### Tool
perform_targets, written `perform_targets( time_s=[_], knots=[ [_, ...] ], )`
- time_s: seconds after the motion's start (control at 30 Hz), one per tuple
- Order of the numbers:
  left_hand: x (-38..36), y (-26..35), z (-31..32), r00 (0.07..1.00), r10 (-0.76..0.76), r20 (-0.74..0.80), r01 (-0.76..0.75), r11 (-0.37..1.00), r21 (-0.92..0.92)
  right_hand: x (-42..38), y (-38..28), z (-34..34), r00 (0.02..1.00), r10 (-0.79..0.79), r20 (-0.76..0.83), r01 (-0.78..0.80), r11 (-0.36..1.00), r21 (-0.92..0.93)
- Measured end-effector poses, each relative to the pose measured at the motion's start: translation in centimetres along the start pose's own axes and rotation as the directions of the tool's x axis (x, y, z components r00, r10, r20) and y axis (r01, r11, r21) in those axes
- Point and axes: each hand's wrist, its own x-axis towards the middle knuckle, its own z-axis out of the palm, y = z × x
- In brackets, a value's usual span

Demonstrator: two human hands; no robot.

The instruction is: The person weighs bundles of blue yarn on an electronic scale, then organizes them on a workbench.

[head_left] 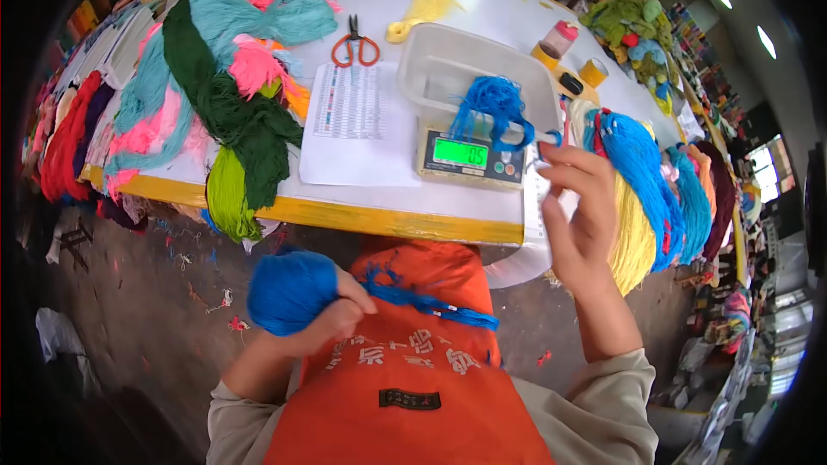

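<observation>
My left hand (332,323) is closed round a thick bundle of blue yarn (293,291), whose loose strands trail right across the orange apron (405,379). Near the scale's right edge is my right hand (577,198), its thumb and fingers apart with nothing seen between them. A translucent plastic tray (422,56) rests on the digital scale (431,168), which has a lit green display. Inside the tray lies a loose clump of blue yarn (493,103), with some strands hanging over its front rim. Strands also show beside my right fingertips.
Red-handled scissors (354,50) lie behind a printed sheet (345,155). Dark green yarn (258,133), light blue and pink skeins cover the table's left side. Blue (646,172) and yellow (633,245) skeins hang at the right edge. A pink-topped bottle (560,37) stands behind the tray.
</observation>
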Motion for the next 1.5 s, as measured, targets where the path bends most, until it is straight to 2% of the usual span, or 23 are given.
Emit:
perform_targets(
  time_s=[0.03, 0.1, 0.2, 0.37, 0.5, 0.57, 0.6, 0.67, 0.73, 0.83, 0.93, 0.97, 1.03, 1.07, 1.13, 1.17, 1.23, 1.27, 1.3, 1.33, 1.4, 1.47, 1.5],
  knots=[
    [0.8, 0.6, 1.2, 0.997, -0.063, 0.053, 0.061, 0.998, 0.029, 0.5, -2.4, -1.8, 0.989, -0.150, -0.015, 0.151, 0.987, 0.049],
    [2.6, 0.6, 3.6, 0.994, 0.019, 0.110, -0.029, 0.996, 0.083, 0.6, -5.9, -5.1, 0.918, -0.386, -0.090, 0.396, 0.895, 0.204],
    [3.7, -0.5, 5.0, 0.964, 0.037, 0.263, -0.076, 0.987, 0.139, 0.2, -9.2, -7.6, 0.825, -0.540, -0.165, 0.561, 0.751, 0.349],
    [3.0, -0.7, 5.6, 0.930, -0.086, 0.357, 0.002, 0.974, 0.228, -0.2, -9.2, -7.7, 0.821, -0.537, -0.193, 0.568, 0.740, 0.361],
    [2.6, -0.8, 5.5, 0.942, -0.045, 0.334, -0.035, 0.973, 0.229, 0.1, -9.2, -7.6, 0.824, -0.526, -0.211, 0.566, 0.743, 0.357],
    [2.7, -0.6, 5.4, 0.921, -0.192, 0.340, 0.130, 0.972, 0.198, 0.3, -9.3, -7.7, 0.824, -0.526, -0.212, 0.566, 0.739, 0.364],
    [2.7, -0.7, 5.4, 0.922, -0.189, 0.337, 0.127, 0.972, 0.198, 0.3, -9.5, -7.6, 0.820, -0.534, -0.206, 0.570, 0.731, 0.374],
    [2.7, -1.1, 5.8, 0.953, 0.058, 0.297, -0.140, 0.955, 0.262, 0.0, -9.6, -7.2, 0.818, -0.542, -0.191, 0.571, 0.727, 0.382],
    [2.6, -1.3, 5.8, 0.958, 0.059, 0.280, -0.129, 0.963, 0.237, 0.0, -9.7, -6.8, 0.825, -0.538, -0.174, 0.560, 0.733, 0.386],
    [2.2, -1.0, 5.1, 0.968, 0.018, 0.251, -0.074, 0.974, 0.214, 0.7, -8.1, -5.8, 0.897, -0.410, -0.163, 0.441, 0.851, 0.287],
    [1.7, -1.1, 3.2, 0.982, 0.067, 0.176, -0.105, 0.971, 0.214, 1.1, -3.3, -2.7, 0.992, 0.039, -0.118, -0.041, 0.999, -0.013],
    [0.5, -2.0, 2.4, 0.990, -0.072, 0.125, 0.075, 0.997, -0.019, 1.1, -1.0, -1.5, 0.989, 0.122, -0.086, -0.133, 0.980, -0.146],
    [1.0, -1.6, 1.1, 0.983, 0.054, 0.173, 0.009, 0.938, -0.347, -0.7, 3.5, 1.2, 0.980, 0.191, 0.051, -0.161, 0.921, -0.355],
    [1.5, -2.4, 0.5, 0.944, 0.172, 0.281, -0.018, 0.879, -0.477, -1.3, 4.8, 2.5, 0.973, 0.224, 0.053, -0.184, 0.894, -0.409],
    [2.2, -1.7, 2.2, 0.931, 0.196, 0.308, 0.088, 0.698, -0.710, -1.7, 6.7, 4.9, 0.976, 0.211, 0.047, -0.152, 0.824, -0.546],
    [2.4, -2.2, 2.5, 0.920, 0.186, 0.345, 0.119, 0.706, -0.698, -1.9, 7.7, 5.8, 0.976, 0.212, 0.042, -0.156, 0.825, -0.544],
    [2.6, -2.7, 3.4, 0.937, 0.104, 0.333, 0.087, 0.854, -0.512, -2.1, 8.7, 7.4, 0.972, 0.235, 0.028, -0.144, 0.680, -0.719],
    [2.6, -2.5, 3.2, 0.948, 0.069, 0.311, 0.039, 0.944, -0.329, -2.3, 8.4, 8.0, 0.979, 0.202, -0.001, -0.142, 0.685, -0.714],
    [2.7, -2.3, 3.2, 0.946, 0.070, 0.318, 0.042, 0.943, -0.331, -3.0, 7.6, 8.5, 0.989, 0.151, 0.011, -0.097, 0.692, -0.715],
    [3.1, -2.2, 3.2, 0.964, 0.121, 0.235, -0.098, 0.990, -0.106, -3.4, 5.6, 8.6, 0.994, 0.104, 0.025, -0.055, 0.694, -0.717],
    [3.6, -1.3, 4.3, 0.978, 0.189, 0.090, -0.205, 0.951, 0.232, -5.2, 0.3, 8.5, 0.971, 0.123, 0.204, 0.010, 0.834, -0.551],
    [4.8, -1.4, 5.5, 0.946, 0.277, 0.170, -0.325, 0.803, 0.500, -5.9, -3.5, 6.6, 0.880, 0.025, 0.474, 0.068, 0.981, -0.179],
    [5.3, -0.9, 6.1, 0.955, 0.198, 0.222, -0.291, 0.769, 0.569, -6.3, -4.2, 6.0, 0.867, 0.075, 0.493, -0.057, 0.997, -0.051]
  ],
)
